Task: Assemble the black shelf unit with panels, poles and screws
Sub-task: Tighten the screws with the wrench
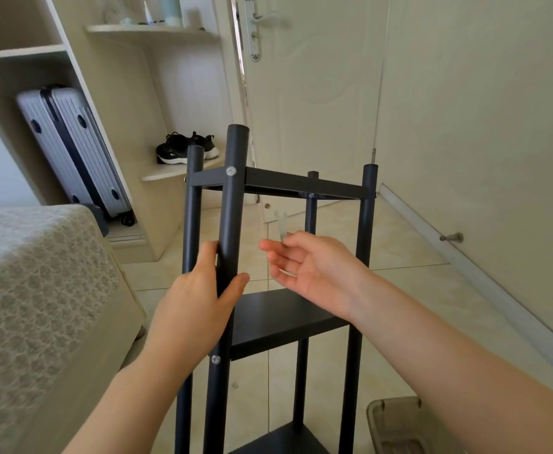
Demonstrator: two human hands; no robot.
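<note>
The black shelf unit (301,185) stands upright on the tiled floor in front of me, with a top panel, a middle panel (278,316) and a lower panel (285,437) fixed between four black poles. Silver screws (231,171) show on the near pole. My left hand (196,306) is wrapped around the near front pole (234,204), between the top and middle panels. My right hand (307,267) hovers to the right of that pole, pinching a small flat silver wrench (281,224) that points upward. Its other fingers are spread.
A bed with a patterned cover (32,290) is close on the left. A grey suitcase (71,149) and black shoes (183,147) sit in the cream wardrobe behind. A closed door (317,93) and a wall (481,126) lie ahead and right. A bin (396,427) sits at lower right.
</note>
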